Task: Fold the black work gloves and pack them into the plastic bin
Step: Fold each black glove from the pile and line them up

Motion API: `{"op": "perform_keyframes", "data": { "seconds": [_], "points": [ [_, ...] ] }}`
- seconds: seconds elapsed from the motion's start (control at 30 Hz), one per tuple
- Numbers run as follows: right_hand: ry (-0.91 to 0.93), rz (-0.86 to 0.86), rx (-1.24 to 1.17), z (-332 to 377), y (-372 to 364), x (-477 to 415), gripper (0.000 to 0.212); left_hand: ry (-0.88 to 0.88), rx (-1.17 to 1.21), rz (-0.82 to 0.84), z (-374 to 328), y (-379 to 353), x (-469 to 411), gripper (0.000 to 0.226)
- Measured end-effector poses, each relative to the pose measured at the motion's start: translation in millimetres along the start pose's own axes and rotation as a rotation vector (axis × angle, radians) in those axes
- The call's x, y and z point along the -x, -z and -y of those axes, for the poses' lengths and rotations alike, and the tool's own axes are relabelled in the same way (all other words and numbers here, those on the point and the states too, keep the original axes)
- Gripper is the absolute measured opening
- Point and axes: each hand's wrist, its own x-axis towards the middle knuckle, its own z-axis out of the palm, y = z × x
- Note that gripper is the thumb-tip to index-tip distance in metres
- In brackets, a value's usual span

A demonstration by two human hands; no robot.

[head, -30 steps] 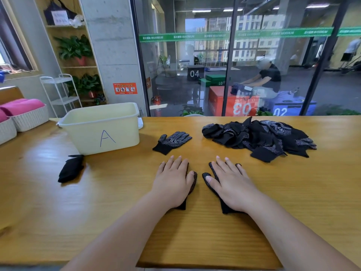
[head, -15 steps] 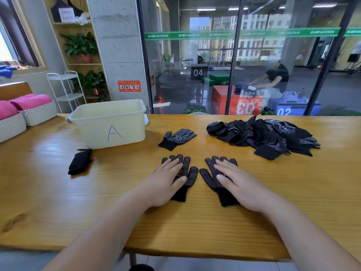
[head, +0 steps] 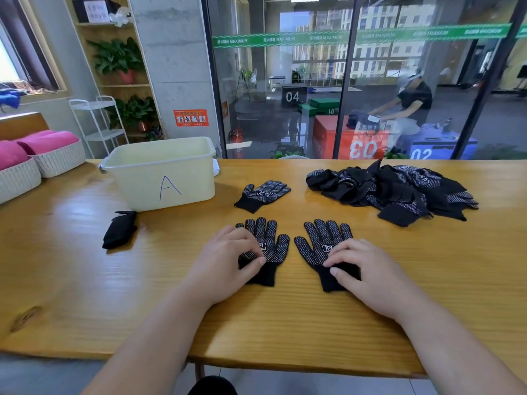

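Observation:
Two black dotted work gloves lie flat, palm up, side by side on the wooden table (head: 85,280). My left hand (head: 228,260) pinches the left glove (head: 268,240) near its cuff with curled fingers. My right hand (head: 368,269) pinches the cuff of the right glove (head: 322,238) between thumb and fingers. Farther back lies a third single glove (head: 263,193). A pile of gloves (head: 393,189) sits at the back right. The cream plastic bin (head: 137,189), marked "A", stands at the back left, with a folded black glove bundle (head: 119,229) in front of it.
White woven baskets (head: 20,178) holding pink cushions stand at the table's far left edge. A glass wall runs right behind the table. The table's front edge is just below my forearms.
Both hands slid back from lying flat over the gloves to their cuffs, uncovering the fingers and dotted palms. My fingers have curled onto the cuffs. The camera view has dropped slightly.

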Motion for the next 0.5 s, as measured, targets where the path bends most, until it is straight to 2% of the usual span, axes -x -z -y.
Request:
{"op": "perform_keyframes", "data": {
  "seconds": [0.13, 0.2, 0.33, 0.5],
  "points": [
    [0.017, 0.037, 0.059, 3.4, -5.2, -3.1, 0.023, 0.038, -0.008, 0.065, -0.2, -3.4, -2.1, 0.003],
    [0.043, 0.028, 0.067, 5.0, -5.7, -3.5, 0.025, 0.044, -0.010, 0.029, 1.0, -3.7, -2.2, 0.003],
    [0.020, -0.062, 0.022, 6.9, -0.1, -1.0, 0.016, 0.099, 0.034, -0.101, 3.5, 1.9, -0.5, 0.003],
    [-0.012, 0.000, 0.066, 6.2, -1.5, -1.3, 0.012, 0.080, -0.045, 0.039, 2.0, -1.6, -0.9, 0.007]
  ]
}}
